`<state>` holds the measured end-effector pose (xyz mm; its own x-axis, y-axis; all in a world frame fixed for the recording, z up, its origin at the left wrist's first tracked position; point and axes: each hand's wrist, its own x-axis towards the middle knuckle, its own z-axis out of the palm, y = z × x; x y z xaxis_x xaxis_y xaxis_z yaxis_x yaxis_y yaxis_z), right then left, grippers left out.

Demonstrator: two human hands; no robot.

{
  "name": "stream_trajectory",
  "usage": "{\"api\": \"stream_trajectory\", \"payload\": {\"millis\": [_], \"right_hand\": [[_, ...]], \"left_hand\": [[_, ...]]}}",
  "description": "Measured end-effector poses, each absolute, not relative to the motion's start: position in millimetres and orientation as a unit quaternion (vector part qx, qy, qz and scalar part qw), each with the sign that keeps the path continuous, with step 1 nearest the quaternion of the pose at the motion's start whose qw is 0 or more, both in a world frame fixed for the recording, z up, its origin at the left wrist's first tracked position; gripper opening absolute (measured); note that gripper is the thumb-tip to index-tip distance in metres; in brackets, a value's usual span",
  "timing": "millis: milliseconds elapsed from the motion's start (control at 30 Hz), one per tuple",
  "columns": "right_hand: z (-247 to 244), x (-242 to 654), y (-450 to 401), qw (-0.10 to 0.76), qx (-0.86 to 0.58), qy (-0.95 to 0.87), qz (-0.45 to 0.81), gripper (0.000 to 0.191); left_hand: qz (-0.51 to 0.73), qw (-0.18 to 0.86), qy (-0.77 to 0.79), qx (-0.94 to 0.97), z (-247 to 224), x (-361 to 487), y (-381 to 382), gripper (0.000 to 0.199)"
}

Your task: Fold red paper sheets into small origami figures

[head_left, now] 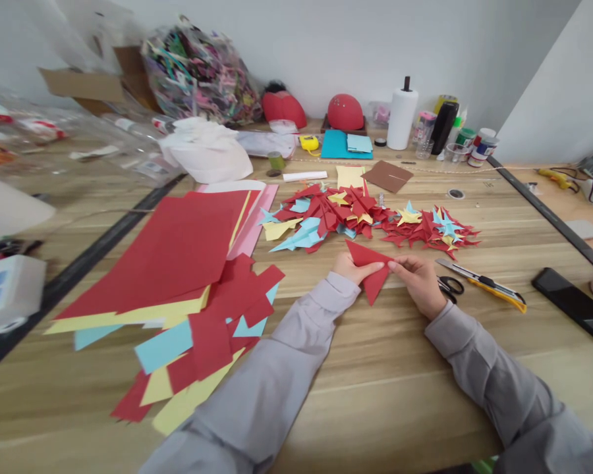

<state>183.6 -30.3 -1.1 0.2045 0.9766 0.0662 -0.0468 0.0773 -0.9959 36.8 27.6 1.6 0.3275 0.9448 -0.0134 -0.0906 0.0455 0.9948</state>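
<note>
Between my two hands is a folded piece of red paper (374, 289), with pointed corners at its top left and bottom. My left hand (352, 268) pinches its left side, thumb lying across the paper. At the right corner, my right hand (420, 280) grips it between thumb and fingertips. Just beyond the hands lie a heap of folded red, blue and yellow paper pieces (326, 214) and a smaller pile of folded paper stars (432, 227). Black-handled scissors (452, 285), partly hidden by my right hand, and a yellow utility knife (491, 284) rest to the right.
Large red sheets (172, 247) are stacked on the left, with cut paper rectangles (210, 342) scattered in front. A black phone (576, 306) lies at the right. Farther back stand a white bottle (402, 118), several small jars, a yellow tape measure (309, 143) and a stuffed plastic bag (197, 76).
</note>
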Motion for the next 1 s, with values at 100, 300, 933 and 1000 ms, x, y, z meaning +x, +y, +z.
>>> {"api": "stream_trajectory", "payload": {"millis": [100, 300, 933, 1000], "right_hand": [[-1.2, 183.8, -30.6, 0.578, -0.514, -0.457, 0.439, 0.021], [-0.7, 182.9, -30.7, 0.578, -0.515, -0.46, 0.435, 0.022], [-2.4, 183.2, -29.6, 0.57, -0.525, -0.457, 0.437, 0.025], [-1.5, 183.4, -30.0, 0.571, -0.529, -0.459, 0.429, 0.025]], "left_hand": [[0.429, 0.6, 0.388, 0.553, -0.3, 36.3, 28.4, 0.027], [0.414, 0.602, 0.387, 0.563, -2.1, 34.8, 30.0, 0.031], [0.49, 0.671, 0.384, 0.402, -1.4, 38.3, 33.0, 0.034], [0.514, 0.678, 0.368, 0.376, -1.6, 38.0, 33.8, 0.033]]}}
